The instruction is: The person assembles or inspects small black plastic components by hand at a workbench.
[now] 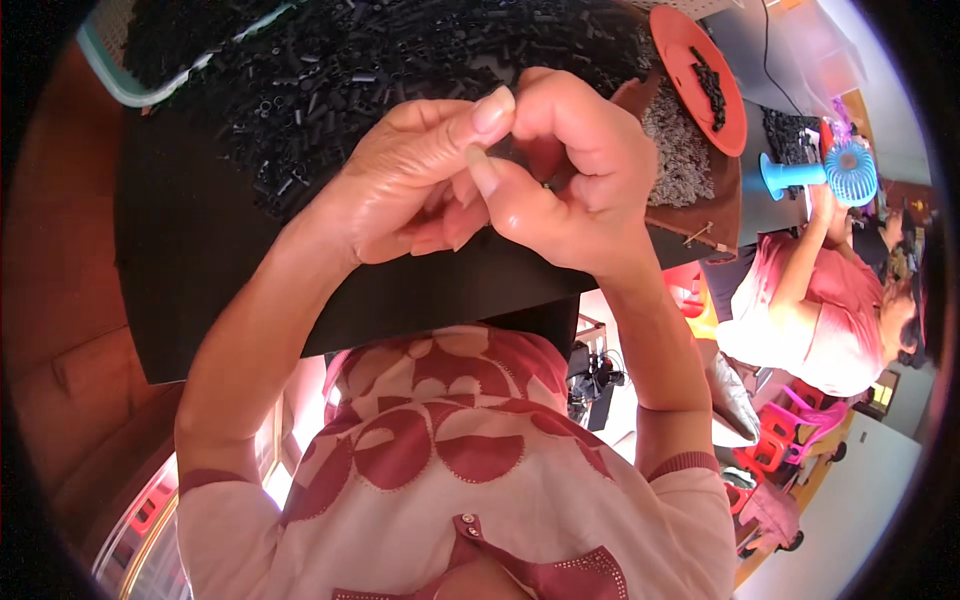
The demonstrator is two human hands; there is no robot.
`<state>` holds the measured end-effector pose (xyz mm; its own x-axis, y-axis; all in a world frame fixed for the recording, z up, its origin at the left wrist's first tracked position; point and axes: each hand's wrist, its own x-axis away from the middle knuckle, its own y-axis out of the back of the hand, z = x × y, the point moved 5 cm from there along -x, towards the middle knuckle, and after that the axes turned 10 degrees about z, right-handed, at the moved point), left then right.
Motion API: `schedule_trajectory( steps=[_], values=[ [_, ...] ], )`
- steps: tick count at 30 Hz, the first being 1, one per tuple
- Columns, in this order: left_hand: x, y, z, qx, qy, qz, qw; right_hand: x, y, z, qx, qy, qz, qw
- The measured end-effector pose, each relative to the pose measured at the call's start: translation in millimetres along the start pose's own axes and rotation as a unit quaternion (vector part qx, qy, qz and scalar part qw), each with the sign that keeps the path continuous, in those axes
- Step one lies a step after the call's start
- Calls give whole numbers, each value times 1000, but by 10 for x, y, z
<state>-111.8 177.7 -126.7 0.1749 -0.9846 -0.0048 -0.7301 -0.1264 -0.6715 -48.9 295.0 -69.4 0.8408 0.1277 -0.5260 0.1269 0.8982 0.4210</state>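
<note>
Above the near edge of a black table (190, 260), my left hand (415, 165) and my right hand (590, 170) meet with thumbs and forefingers pinched together. Whatever sits between the fingertips is mostly covered and too small to name. Under and beyond the hands spreads a large heap of small black tube-like parts (300, 105). To the right of my right hand lies a pile of tiny silvery metal pieces (680, 150) on a brown sheet (725, 205).
An orange-red dish (733, 125) with some black parts sits at the far right. A teal-rimmed bin (110, 80) of black parts stands at the far left. Beyond the right edge are a blue fan (852, 175), a seated co-worker (820, 325) in pink and red stools (768, 440).
</note>
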Motion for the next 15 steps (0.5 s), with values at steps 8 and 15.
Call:
schedule_trajectory(
  steps=[8, 15],
  values=[
    [-14, 1, -54, -136, -88, -109, 981, 199, 527, 82, 121, -12, 27, 992],
    [-22, 33, -209, -112, -175, -152, 966, 455, 2073, -747, 294, -239, -55, 924]
  ],
)
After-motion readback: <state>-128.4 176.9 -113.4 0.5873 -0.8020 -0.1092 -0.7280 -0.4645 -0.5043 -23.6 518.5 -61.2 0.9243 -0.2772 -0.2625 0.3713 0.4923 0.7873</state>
